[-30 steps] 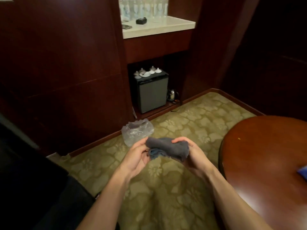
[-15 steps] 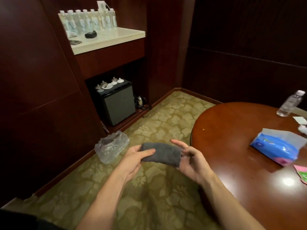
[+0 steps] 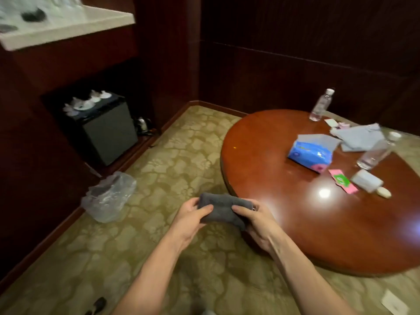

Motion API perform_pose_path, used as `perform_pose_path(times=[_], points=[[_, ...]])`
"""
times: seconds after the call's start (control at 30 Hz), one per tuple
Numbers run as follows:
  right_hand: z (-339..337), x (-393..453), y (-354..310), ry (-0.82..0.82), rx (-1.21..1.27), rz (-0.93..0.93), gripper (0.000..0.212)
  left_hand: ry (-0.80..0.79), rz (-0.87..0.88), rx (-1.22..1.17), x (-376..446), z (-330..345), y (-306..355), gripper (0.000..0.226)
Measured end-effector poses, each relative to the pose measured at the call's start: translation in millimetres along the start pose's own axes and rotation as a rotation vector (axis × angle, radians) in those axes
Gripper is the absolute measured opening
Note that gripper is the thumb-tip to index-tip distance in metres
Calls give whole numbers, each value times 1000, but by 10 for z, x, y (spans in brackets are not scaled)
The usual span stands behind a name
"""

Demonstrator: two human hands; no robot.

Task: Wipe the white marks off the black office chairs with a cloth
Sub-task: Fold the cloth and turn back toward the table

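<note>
A round wooden worktop [image 3: 284, 223] carrying tissues [image 3: 310, 154] and bottles [image 3: 320, 105] stands right; both hands, left hand [image 3: 191, 218] and right hand [image 3: 256, 220], grip a folded grey cloth [image 3: 223, 211] between them.

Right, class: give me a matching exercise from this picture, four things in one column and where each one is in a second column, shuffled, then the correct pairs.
Things:
1. grey cloth
2. blue tissue pack
3. clear plastic bag
4. small white dishes

Places:
A. on the carpet by the wooden wall
B. on top of the black cabinet
C. gripped in both hands, left hand and right hand
D. on the round wooden table

Pairs: 1-C, 2-D, 3-A, 4-B
</note>
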State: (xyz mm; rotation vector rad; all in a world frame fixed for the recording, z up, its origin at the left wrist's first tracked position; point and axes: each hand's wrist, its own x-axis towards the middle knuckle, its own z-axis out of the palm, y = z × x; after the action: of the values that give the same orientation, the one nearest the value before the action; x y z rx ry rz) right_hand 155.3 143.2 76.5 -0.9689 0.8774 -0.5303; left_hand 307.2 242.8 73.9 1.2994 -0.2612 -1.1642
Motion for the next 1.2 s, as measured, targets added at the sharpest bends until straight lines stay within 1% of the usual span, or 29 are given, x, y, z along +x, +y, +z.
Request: perform_pose_path(times=[0.1, 0.17, 0.27, 0.37, 0.4, 0.5, 0.57, 0.67, 0.73, 0.83, 0.87, 0.97, 1.07, 1.13, 1.2], points=[[-284, -230, 62, 128, 68, -8, 27, -66, -23, 3, -12, 259, -213, 20], [-501, -391, 71, 214, 71, -18, 26, -106, -13, 88, -42, 439, -351, 16], [-814, -609, 37, 288, 82, -32, 21, -154, 44, 212, -65, 723, -526, 20], [-1098, -774, -7, 340, 113, -27, 16, -169, 89, 246, -72, 1029, -681, 6], [-1208, -807, 2, 360, 127, -31, 16, -170, 89, 261, -78, 1142, -730, 4], [-1529, -849, 72, 445, 167, -82, 21, -158, 74, 392, -59, 1461, -900, 20], [-1754, -861, 110, 511, 183, -112, 23, -169, 80, 506, -41, 1666, -1030, 24], [-2108, -884, 129, 556, 163, -131, 15, -215, 82, 554, -6, 1966, -1208, 15], [-2345, -874, 132, 573, 134, -108, 13, -233, 76, 576, 52, 2133, -1305, 6], [-2661, -800, 154, 591, 63, -55, 15, -174, 96, 672, 223, 2318, -1472, 22], [-2713, -774, 161, 591, 27, -47, 16, -154, 92, 692, 271, 2337, -1513, 25], [-2874, -663, 217, 592, -62, -34, 13, -83, 82, 788, 391, 2409, -1637, 22], [-2962, -570, 303, 632, -177, 7, 7, -4, 105, 882, 449, 2445, -1699, 18], [-3000, -513, 378, 627, -224, 40, 5, 19, 104, 910, 492, 2454, -1738, 19], [-3036, -424, 470, 629, -276, 63, 7, 9, 88, 925, 548, 2457, -1775, 21]])
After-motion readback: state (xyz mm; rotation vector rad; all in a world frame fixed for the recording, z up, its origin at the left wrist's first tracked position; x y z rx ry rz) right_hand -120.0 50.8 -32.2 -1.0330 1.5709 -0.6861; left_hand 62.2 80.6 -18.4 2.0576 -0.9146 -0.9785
